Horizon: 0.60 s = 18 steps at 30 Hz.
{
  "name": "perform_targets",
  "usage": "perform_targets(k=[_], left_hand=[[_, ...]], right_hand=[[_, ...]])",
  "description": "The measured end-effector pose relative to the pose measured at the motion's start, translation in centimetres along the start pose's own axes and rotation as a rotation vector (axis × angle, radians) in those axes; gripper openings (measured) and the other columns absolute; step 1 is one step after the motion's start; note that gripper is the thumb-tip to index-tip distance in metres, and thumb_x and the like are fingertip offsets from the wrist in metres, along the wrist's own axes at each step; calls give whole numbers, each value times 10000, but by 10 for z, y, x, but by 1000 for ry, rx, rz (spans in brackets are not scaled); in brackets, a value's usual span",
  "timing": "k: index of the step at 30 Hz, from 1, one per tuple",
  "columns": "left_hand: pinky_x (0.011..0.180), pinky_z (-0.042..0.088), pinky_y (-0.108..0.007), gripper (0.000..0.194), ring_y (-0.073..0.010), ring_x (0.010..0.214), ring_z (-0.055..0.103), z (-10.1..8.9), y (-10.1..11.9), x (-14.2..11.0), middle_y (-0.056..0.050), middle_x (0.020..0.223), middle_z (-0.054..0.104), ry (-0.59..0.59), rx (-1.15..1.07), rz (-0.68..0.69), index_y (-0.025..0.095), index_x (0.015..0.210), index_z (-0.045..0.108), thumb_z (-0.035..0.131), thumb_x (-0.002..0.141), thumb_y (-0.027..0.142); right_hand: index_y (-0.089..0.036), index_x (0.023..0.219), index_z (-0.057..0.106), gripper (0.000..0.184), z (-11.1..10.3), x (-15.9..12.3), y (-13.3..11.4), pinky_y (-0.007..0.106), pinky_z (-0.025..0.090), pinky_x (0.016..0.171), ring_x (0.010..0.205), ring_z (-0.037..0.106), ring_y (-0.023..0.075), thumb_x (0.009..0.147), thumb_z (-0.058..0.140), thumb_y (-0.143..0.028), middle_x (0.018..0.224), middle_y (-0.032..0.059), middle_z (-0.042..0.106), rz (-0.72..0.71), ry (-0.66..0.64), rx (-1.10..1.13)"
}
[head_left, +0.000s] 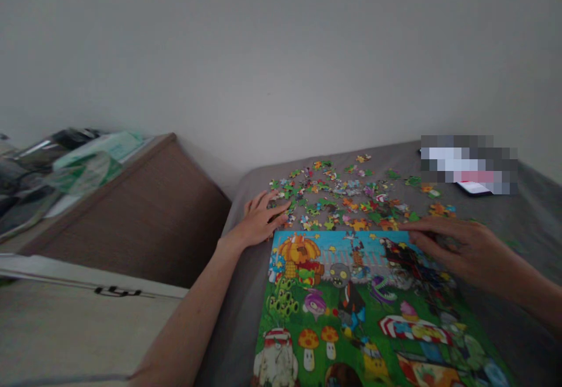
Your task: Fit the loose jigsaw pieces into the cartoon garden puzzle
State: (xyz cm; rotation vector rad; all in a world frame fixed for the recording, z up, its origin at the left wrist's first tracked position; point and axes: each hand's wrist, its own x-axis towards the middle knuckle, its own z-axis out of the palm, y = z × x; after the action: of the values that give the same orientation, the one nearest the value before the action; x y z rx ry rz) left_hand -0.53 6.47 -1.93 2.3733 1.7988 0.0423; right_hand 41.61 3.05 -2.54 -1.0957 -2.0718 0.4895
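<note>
Jigsaw pieces [333, 197] — just beyond the left hand [261, 220].

Bare L hand [259, 220] & R hand [465, 252], forearms [188, 317] uncovered.

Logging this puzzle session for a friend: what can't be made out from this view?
In the head view:
Anything the right hand holds: its fingers would hide it.
The jigsaw picture: its lower end is cut off by the bottom edge.
The object at far right: pixelated over.
The loose pieces: individual shapes are too small and dim.

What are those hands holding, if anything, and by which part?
The left hand holds nothing visible; whether the right hand pinches anything at its fingertips cannot be told.
</note>
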Motion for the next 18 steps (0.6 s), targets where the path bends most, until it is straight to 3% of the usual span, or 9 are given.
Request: perform_targets(k=[4,10,18], left_hand=[[1247,188,-632,504,-345,1577,206,-5,-1,-1,15,1701,311,-6,13,22,462,1476,555,339,1059,644],[1247,200,-608,541,-315,1589,210,-8,8,0,12,1725,269,-25,23,44,441,1566,429,281,1080,626],[1245,230,-552,511,-238,1574,285,-4,12,2,-19,1702,326,-23,37,40,345,1600,377,287,1105,437]], right_hand=[[-250,985,832,288,1,-1,1,251,613,587,676,768,198,926,574,-364,860,63,824,-2,-9,8],[-246,976,833,285,1,-1,2,263,628,632,697,777,203,920,577,-360,865,62,826,-16,10,-9],[-231,988,823,282,3,-1,4,272,632,601,747,790,220,936,577,-358,915,71,828,3,-15,6]])
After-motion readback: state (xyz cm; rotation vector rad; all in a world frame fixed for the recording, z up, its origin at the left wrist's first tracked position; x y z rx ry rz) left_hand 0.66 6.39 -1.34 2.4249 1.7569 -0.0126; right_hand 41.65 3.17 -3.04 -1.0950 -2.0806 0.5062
